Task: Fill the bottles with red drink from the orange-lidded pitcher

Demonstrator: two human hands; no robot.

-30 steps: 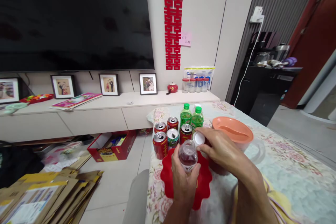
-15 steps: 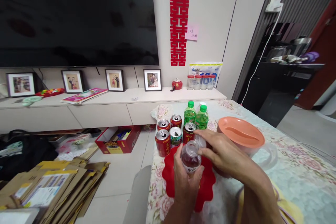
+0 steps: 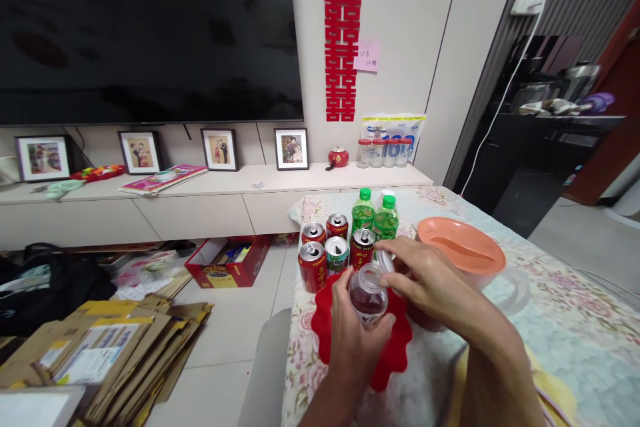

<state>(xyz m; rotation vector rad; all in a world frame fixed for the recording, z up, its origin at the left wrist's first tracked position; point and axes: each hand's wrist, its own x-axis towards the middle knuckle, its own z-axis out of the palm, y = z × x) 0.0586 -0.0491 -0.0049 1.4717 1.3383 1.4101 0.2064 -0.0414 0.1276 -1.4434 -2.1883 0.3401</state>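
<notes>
The bottle (image 3: 369,295) is held in front of the person, just above the red tray (image 3: 400,340), tilted slightly with its mouth upward. The left hand (image 3: 354,337) grasps its body, fingers wrapped round one side and thumb on the other. The right hand (image 3: 423,271) pinches the cap (image 3: 385,259) between thumb and fingers, right beside the mouth.

As things lie, the cap is off and the mouth uncovered; cap and bottle are not joined. Whether the cap is being taken away or brought back, and whether it touches the rim, I cannot tell.

The bottle is clear and smooth, rounded at the shoulder, with a short neck; a dark tint shows inside, perhaps contents, perhaps the tray seen through it. The cap is pale, round and shallow. The tray has a scalloped, petal-like edge.

Behind it stand shiny metal cans (image 3: 313,270), mostly red, one green and white, then two green-capped plastic bottles (image 3: 363,215). To the right sits an orange bowl (image 3: 463,243), oval, smooth and divided. A floral cloth covers the tabletop (image 3: 565,340), and soft yellow fabric (image 3: 550,380) lies near the right forearm.
</notes>
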